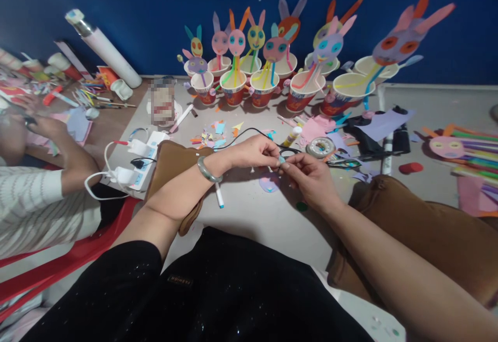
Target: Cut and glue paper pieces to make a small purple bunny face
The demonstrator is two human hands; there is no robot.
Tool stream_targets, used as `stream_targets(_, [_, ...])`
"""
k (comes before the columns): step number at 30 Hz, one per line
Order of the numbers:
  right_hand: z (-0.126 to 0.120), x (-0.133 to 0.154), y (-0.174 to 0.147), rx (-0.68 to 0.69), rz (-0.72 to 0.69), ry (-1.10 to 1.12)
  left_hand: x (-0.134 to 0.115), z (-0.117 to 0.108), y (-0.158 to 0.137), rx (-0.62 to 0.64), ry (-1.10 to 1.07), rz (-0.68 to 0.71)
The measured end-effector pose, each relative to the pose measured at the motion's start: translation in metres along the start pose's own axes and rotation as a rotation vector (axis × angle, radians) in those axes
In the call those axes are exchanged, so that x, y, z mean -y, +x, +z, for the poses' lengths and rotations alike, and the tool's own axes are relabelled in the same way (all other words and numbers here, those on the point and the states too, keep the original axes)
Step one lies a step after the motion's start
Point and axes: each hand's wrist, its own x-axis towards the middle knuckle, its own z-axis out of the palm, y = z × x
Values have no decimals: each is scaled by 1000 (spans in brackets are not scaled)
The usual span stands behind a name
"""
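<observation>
My left hand (257, 152) and my right hand (311, 178) meet above the table, fingertips closed in a pinch. Between them shows a small light-blue piece of paper (281, 160), held by both hands; its exact shape is partly hidden by the fingers. Just below lies a round purple paper disc (269, 183) with coloured marks. A capped white marker (220, 196) rests near my left forearm. Behind my hands are a yellow-and-white glue stick (291, 137) and a roll of clear tape (321, 147). A dark green round spot (301, 206) is under my right wrist.
Paper cups (233, 89) with rabbit-faced paper figures line the back. Paper scraps (218, 129) lie about. Brown cushions (420, 238) flank me. At left are a power strip (151, 158) with cords and a co-worker's arm (70, 150). A pink paper face (447, 147) lies at right.
</observation>
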Motion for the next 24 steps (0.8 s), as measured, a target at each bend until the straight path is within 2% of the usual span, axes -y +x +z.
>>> stream_targets(7, [1,0,1,-78,-37,18,5,-2,1,-23,11,27])
stream_targets(11, [-1,-1,3,-195,-56,43,11,0,6,-258,137,115])
stream_targets(14, [-2,-2,4,-209,-36,38,12,3,5,-455,314,267])
stream_targets(17, [-2,-3,4,-182,-5,45,11,7,0,-554,551,438])
stream_targets(20, [-1,-2,3,-178,7,74,10,11,-3,-576,827,525])
stream_targets(24, [0,2,4,-171,28,124,10,17,-3,-520,1094,555])
